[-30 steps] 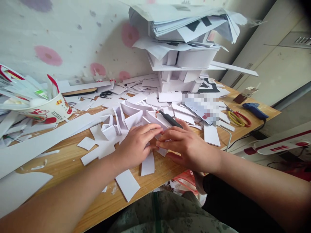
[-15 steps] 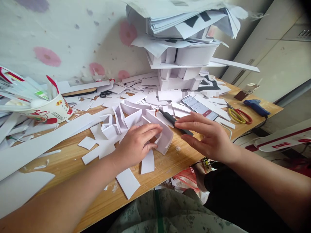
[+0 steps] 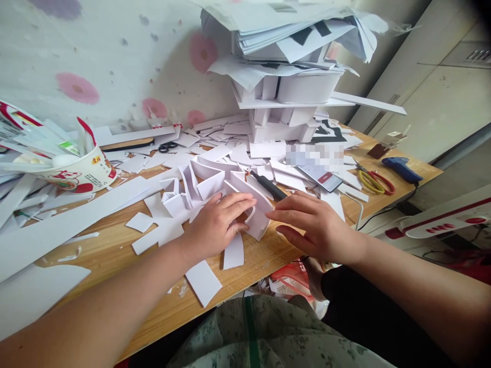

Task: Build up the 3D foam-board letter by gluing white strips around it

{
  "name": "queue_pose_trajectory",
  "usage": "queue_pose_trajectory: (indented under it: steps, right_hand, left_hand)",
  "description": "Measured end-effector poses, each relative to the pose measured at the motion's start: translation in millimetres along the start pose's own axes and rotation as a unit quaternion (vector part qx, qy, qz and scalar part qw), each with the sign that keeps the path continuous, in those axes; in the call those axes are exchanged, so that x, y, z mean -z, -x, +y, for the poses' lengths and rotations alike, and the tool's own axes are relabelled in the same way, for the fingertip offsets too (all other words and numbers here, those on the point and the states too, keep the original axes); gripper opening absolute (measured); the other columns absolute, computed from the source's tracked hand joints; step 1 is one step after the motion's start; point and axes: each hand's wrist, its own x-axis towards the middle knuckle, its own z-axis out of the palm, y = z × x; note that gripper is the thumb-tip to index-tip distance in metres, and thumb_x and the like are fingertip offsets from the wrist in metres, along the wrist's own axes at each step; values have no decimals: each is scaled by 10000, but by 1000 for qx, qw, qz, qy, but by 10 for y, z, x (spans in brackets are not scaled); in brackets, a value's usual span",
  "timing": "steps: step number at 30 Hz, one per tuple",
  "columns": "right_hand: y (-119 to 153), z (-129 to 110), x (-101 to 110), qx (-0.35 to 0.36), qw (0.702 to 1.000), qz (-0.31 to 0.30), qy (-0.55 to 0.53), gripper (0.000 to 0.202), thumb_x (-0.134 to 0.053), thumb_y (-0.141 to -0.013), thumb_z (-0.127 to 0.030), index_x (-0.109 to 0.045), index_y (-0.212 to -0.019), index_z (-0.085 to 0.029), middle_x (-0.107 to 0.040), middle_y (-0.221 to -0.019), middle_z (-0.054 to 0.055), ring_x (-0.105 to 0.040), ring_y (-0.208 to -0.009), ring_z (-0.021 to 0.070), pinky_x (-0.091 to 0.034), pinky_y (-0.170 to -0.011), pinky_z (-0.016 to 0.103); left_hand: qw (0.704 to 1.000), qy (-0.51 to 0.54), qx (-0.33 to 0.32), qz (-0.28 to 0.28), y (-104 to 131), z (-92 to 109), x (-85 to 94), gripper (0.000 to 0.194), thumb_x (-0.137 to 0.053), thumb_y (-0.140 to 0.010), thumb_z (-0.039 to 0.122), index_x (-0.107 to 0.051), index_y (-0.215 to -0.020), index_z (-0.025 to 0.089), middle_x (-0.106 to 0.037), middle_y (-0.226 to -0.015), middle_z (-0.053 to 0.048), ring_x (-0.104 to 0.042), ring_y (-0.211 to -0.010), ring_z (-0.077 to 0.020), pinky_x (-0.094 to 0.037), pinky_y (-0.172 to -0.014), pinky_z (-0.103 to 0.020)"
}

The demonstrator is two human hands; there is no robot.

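A model of white board pieces (image 3: 209, 184) with upright folded and curved walls stands on the wooden table. My left hand (image 3: 218, 222) rests at its near right side, thumb and fingers closed around a small curved white strip (image 3: 251, 210); the fingers partly hide this strip. Just right of the model's long curved wall (image 3: 261, 212), my right hand (image 3: 316, 225) is held with fingers stretched out and nothing in them. Its fingertips are close to the wall's end; whether they touch it I cannot tell. Beyond them lies a black-handled tool (image 3: 268, 185).
A phone (image 3: 320, 176) lies behind my right hand. Yellow-and-red-handled scissors (image 3: 374, 181) and a blue glue gun (image 3: 402, 169) lie farther right. At the left stands a paper tub (image 3: 86, 171) full of scraps. A tall white model (image 3: 284, 120) carries stacked sheets. Offcuts (image 3: 203, 283) lie near the front edge.
My right hand has moved slightly left and down, nearer the curved wall's end. The left hand stays nearly still at the model.
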Motion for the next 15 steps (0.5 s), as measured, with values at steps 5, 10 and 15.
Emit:
queue_pose_trajectory:
  steps: [5, 10, 15]
  right_hand:
    - [-9, -22, 58, -3, 1000, -5, 22, 179, -520, -914, -155, -673, -1006, -137, -644, -688, 42, -549, -598, 142, -438, -550, 277]
    - [0, 96, 280, -116, 990, 81, -12, 114, -596, -882, -152, -685, -945, -185, -707, -754, 28, -631, -611, 122, -496, -546, 243]
    - [-16, 221, 627, -142, 981, 131, 13, 113, -582, -929, -229, -679, -969, -184, -708, -883, 54, -658, -768, 136, -537, -668, 255]
  left_hand:
    - [1000, 13, -7, 0, -5, -22, -11, 409, -607, -898, 160, -503, -1294, 175, -569, -1344, -122, -550, -1223, -236, -462, -1006, -474]
    - [1000, -2, -1, -13, 3, -36, 0, 426, -625, -891, 186, -499, -1297, 187, -573, -1347, -129, -553, -1224, -255, -440, -1008, -502]
    - [999, -11, 19, -32, 0, -2, 40, 409, -607, -899, 204, -512, -1297, 207, -567, -1363, -121, -546, -1237, -266, -412, -1029, -524]
